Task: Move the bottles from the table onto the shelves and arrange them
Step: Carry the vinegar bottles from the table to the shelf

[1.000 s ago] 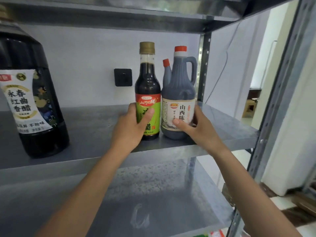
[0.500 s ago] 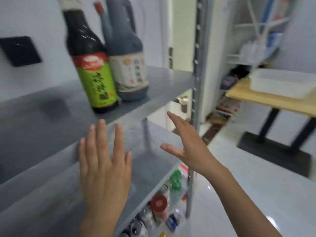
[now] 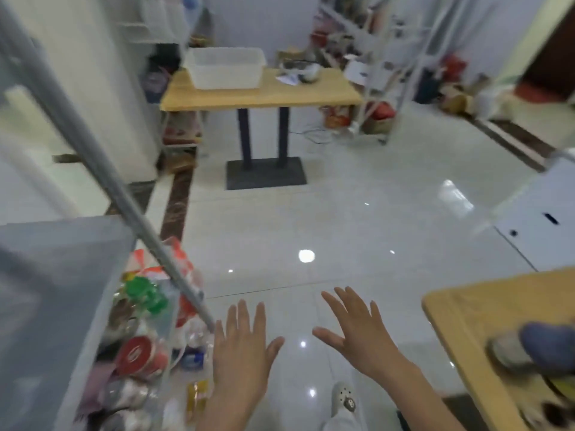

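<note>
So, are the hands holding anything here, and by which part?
Nothing is held. The left hand and right hand are both empty, fingers straight and spread, out over the floor.

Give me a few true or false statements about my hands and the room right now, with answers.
1. The left hand and right hand are both empty with fingers spread. True.
2. The clear plastic tub sits on the floor. False: it stands on the far light wooden table.
3. The left hand grips the grey metal shelf post. False: its fingers are straight and hold nothing.
4. The glossy white tiled floor lies under both hands. True.
</note>
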`<state>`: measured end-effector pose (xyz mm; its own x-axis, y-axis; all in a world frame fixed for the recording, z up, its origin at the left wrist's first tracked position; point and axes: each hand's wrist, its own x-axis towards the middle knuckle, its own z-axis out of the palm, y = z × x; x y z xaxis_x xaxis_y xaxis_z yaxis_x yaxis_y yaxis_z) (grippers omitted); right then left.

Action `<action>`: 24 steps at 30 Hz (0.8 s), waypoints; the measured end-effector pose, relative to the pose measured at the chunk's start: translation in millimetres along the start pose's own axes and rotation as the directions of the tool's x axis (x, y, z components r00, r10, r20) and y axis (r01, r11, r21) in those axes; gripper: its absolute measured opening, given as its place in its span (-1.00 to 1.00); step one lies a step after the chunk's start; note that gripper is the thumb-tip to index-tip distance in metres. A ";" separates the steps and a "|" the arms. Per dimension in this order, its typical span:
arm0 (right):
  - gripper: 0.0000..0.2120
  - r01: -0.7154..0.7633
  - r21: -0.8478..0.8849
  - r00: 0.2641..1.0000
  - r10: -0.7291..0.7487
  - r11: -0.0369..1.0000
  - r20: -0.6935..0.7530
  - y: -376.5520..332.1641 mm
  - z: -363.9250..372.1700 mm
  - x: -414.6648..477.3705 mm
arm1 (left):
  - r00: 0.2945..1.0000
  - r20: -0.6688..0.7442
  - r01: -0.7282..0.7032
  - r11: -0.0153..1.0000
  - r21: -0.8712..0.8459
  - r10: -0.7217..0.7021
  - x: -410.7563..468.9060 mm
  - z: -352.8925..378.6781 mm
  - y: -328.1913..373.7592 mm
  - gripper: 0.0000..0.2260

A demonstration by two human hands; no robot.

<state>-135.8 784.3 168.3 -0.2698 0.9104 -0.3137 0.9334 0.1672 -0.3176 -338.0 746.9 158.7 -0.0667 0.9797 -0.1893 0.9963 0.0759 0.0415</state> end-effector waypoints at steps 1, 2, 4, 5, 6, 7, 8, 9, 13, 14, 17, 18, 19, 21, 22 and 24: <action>0.24 -0.073 0.015 0.997 0.072 0.997 0.008 16.2 4.2 -14.8 | 0.998 -0.008 -0.064 0.997 0.032 0.064 1.6 -1.3 15.6 -0.42; 0.22 -0.143 0.035 0.990 0.142 0.989 0.016 32.2 8.6 -29.8 | 0.991 -0.047 -0.126 0.990 0.057 0.128 4.2 -1.0 31.0 -0.42; 0.16 -0.268 0.092 0.963 0.267 0.959 0.017 61.4 14.6 -58.2 | 0.973 0.003 -0.232 0.970 0.072 0.232 8.7 2.6 60.8 -0.39; 0.14 -0.322 0.125 0.946 0.322 0.938 0.019 75.5 16.8 -72.4 | 0.960 0.035 -0.280 0.958 0.068 0.278 9.7 1.9 76.5 -0.35; 0.12 -0.375 0.152 0.927 0.375 0.915 0.028 89.6 19.6 -85.8 | 0.941 0.037 -0.338 0.939 0.071 0.336 11.3 6.3 91.4 -0.30; 0.07 -0.423 0.174 0.905 0.424 0.889 0.033 102.8 21.2 -99.1 | 0.922 0.055 -0.387 0.918 0.090 0.383 11.2 5.1 107.8 -0.30; 0.03 -0.467 0.194 0.882 0.470 0.863 0.032 116.0 22.8 -112.3 | 0.901 0.075 -0.434 0.894 0.111 0.428 11.7 8.5 123.4 -0.31; -0.04 -0.502 0.215 0.860 0.509 0.837 0.028 129.4 24.4 -125.8 | 0.881 0.122 -0.471 0.875 0.110 0.458 11.4 8.9 140.1 -0.31; -0.34 -0.620 0.296 0.767 0.641 0.727 0.032 183.1 32.6 -179.7 | 0.781 0.186 -0.617 0.783 0.083 0.596 -5.9 10.4 215.1 -0.36; -0.34 -0.640 0.320 0.743 0.669 0.698 0.026 197.5 36.6 -194.4 | 0.765 0.166 -0.640 0.764 0.085 0.622 -13.8 5.5 238.0 -0.39; -0.34 -0.674 0.391 0.676 0.737 0.627 -0.018 237.6 48.1 -236.9 | 0.680 0.272 -0.722 0.686 0.091 0.681 -36.1 16.9 297.2 -0.37; -0.36 -0.694 0.413 0.642 0.767 0.589 -0.016 249.5 50.4 -250.0 | 0.660 0.280 -0.742 0.664 0.098 0.697 -44.0 20.4 314.7 -0.37; -0.37 -0.713 0.436 0.605 0.796 0.548 -0.013 261.0 51.8 -262.3 | 0.634 0.273 -0.768 0.630 0.113 0.724 -52.0 23.6 331.1 -0.37; -0.38 -0.736 0.481 0.542 0.841 0.477 -0.004 282.7 52.5 -285.3 | 0.604 0.275 -0.793 0.597 0.121 0.748 -63.0 34.1 360.9 -0.38; -0.38 -0.734 0.515 0.515 0.857 0.443 -0.003 293.0 51.9 -296.5 | 0.586 0.267 -0.808 0.575 0.128 0.765 -67.7 38.1 375.2 -0.39; -0.38 -0.709 0.590 0.465 0.885 0.385 -0.019 313.1 53.0 -317.5 | 0.553 0.229 -0.833 0.539 0.126 0.801 -75.1 44.6 404.2 -0.39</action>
<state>229.6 527.6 121.1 0.7048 0.5786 -0.4104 0.4115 -0.8047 -0.4279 72.1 695.7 146.0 0.7739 0.5598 -0.2963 0.5992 -0.7986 0.0562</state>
